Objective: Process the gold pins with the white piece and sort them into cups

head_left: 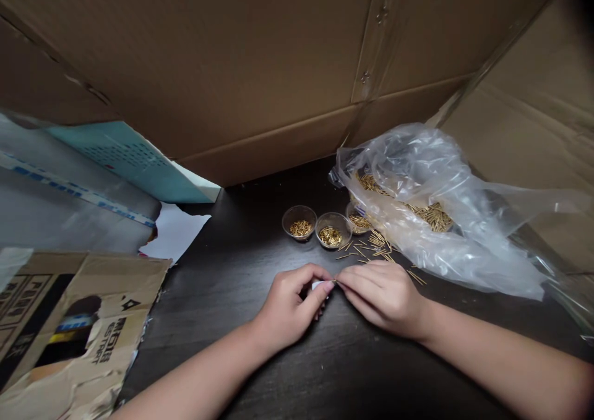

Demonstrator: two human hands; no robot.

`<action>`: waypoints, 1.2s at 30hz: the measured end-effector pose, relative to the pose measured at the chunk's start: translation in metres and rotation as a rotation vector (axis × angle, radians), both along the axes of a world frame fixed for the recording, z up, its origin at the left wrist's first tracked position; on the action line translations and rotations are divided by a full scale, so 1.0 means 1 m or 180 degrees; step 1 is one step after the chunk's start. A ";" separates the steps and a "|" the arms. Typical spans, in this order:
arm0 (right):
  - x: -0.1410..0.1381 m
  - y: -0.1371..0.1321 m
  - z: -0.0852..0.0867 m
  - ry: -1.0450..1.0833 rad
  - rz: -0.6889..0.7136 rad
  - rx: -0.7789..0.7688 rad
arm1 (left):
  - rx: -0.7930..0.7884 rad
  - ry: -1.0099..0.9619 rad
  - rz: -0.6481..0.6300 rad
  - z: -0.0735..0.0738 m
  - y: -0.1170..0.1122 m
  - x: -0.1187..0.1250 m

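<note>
My left hand [292,305] and my right hand [380,293] meet fingertip to fingertip on the dark table [241,265]. The left hand pinches a small white piece [318,285]. The right hand pinches what looks like a thin gold pin [336,281] held against it. Just beyond my hands lie several loose gold pins [371,247]. Behind those stand three small clear cups [299,222] holding gold parts.
A crumpled clear plastic bag [445,216] with many gold pins lies at the right. Cardboard walls [260,67] close off the back and right. Torn cardboard [69,327], grey packaging and white paper [176,231] lie at the left.
</note>
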State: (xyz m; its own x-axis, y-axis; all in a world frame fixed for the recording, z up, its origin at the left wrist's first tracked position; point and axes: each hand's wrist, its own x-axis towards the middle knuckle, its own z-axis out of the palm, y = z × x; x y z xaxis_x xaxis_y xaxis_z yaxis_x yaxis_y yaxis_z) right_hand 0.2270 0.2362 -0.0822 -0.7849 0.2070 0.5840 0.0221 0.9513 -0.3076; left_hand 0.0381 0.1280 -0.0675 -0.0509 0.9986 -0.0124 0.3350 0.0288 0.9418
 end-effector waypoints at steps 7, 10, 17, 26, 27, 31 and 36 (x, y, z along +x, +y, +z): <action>0.000 0.001 0.002 0.0201 0.0112 -0.0924 | -0.0058 -0.0177 0.0159 -0.002 0.000 0.000; -0.001 0.002 0.000 0.0308 0.0102 -0.1148 | -0.0080 -0.0286 0.0193 -0.002 0.000 0.001; -0.004 0.003 -0.008 0.0382 0.0104 -0.1215 | 0.0241 -0.0044 0.0349 -0.002 -0.002 0.000; -0.003 0.005 -0.002 0.0357 0.0186 -0.1257 | 0.0409 0.0342 0.0284 0.001 -0.002 -0.001; -0.003 0.005 -0.003 0.0363 0.0143 -0.1227 | 0.0419 0.0371 0.0274 0.001 -0.002 -0.001; -0.003 0.004 -0.006 0.0419 0.0028 -0.1119 | 0.0435 0.0388 0.0215 0.001 -0.002 -0.001; -0.002 0.005 -0.008 0.0346 0.0108 -0.1123 | 0.0413 0.0370 0.0240 0.000 -0.002 -0.001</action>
State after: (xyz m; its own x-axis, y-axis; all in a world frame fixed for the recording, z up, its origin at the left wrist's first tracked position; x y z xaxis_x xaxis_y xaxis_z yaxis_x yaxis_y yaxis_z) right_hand 0.2246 0.2410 -0.0897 -0.7320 0.3854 0.5618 -0.0585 0.7860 -0.6155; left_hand 0.0370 0.1259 -0.0673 -0.1193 0.9848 0.1264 0.4432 -0.0611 0.8943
